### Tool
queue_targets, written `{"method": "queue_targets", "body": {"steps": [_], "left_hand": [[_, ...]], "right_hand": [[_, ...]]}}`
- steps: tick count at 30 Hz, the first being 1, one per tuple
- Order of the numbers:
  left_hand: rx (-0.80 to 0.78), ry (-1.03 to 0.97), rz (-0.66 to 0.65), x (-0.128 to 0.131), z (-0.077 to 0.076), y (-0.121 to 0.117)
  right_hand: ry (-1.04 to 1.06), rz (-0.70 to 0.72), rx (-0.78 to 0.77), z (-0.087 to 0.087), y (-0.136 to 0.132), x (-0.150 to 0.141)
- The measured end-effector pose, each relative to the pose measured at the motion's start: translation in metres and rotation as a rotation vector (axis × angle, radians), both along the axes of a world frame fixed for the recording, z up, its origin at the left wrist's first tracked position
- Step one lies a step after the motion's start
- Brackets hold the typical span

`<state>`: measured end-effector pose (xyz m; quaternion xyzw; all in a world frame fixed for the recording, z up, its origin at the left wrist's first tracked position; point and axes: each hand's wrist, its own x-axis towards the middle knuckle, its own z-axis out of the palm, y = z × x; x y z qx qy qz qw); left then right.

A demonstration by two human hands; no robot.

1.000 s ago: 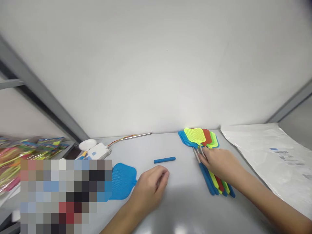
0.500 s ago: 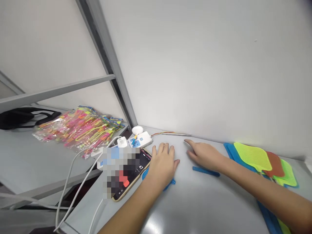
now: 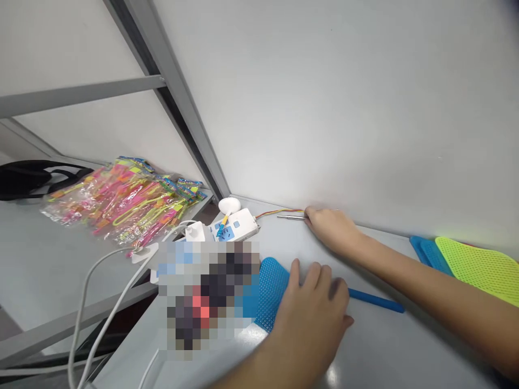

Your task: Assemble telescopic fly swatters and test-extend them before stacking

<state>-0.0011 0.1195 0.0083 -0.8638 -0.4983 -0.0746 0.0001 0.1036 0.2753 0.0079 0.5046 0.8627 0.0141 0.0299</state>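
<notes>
Our R hand (image 3: 330,229), fingertips pressed together, pinches a thin metal rod (image 3: 292,218) at the foot of the white wall (image 3: 308,108), its exposed tip pointing L beside red-yellow wires (image 3: 278,211). For a good grip, we'd keep the pinch light but firm, the rod approx. level, & our fingers clear of those wires. Our L hand (image 3: 312,313) arches by the blue swatter head (image 3: 272,289), fingers bent & apart; can't tell if it's gripping. A blue handle (image 3: 379,301) lies just to its R; we'd avoid knocking it. The table (image 3: 385,346) is smooth, grey, w/ glossy glare. More swatters (image 3: 482,270), blue & yellow, lie far R; a white power strip (image 3: 242,224) sits L. Past a grey frame (image 3: 182,102), bagged pink-yellow items (image 3: 133,200) cover a 2nd surface (image 3: 30,243).
</notes>
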Motion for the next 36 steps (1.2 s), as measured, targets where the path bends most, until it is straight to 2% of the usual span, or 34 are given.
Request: {"method": "queue_targets", "body": {"steps": [4,9,12,15,19,21,23,27,30,36], "left_hand": [[0.036,-0.016,0.002,0.009,-0.006,-0.001],[0.100,-0.068,0.002,0.021,-0.014,-0.001],[0.150,-0.136,-0.045,0.022,-0.009,-0.002],[0.150,-0.344,-0.134,0.018,0.005,-0.008],[0.154,-0.665,-0.271,0.014,0.020,-0.020],[0.100,-0.736,-0.334,0.016,0.021,-0.027],[-0.001,-0.746,-0.372,0.021,0.019,-0.032],[-0.183,-0.710,-0.380,0.031,0.013,-0.039],[-0.233,-0.690,-0.398,0.034,0.011,-0.040],[-0.251,-0.706,-0.410,0.035,0.009,-0.040]], "right_hand": [[0.012,0.002,0.020,0.015,-0.011,0.007],[0.076,-0.092,0.097,0.054,-0.052,0.035],[0.296,-0.173,0.153,0.074,-0.093,0.063],[0.640,-0.248,0.211,0.084,-0.138,0.096],[1.160,-0.260,0.234,0.082,-0.189,0.125],[1.375,-0.243,0.201,0.078,-0.207,0.129],[1.484,-0.201,0.191,0.074,-0.218,0.127],[1.481,-0.024,0.317,0.063,-0.226,0.117],[1.426,0.019,0.409,0.055,-0.224,0.113],[1.347,0.030,0.343,0.045,-0.223,0.111]]}}
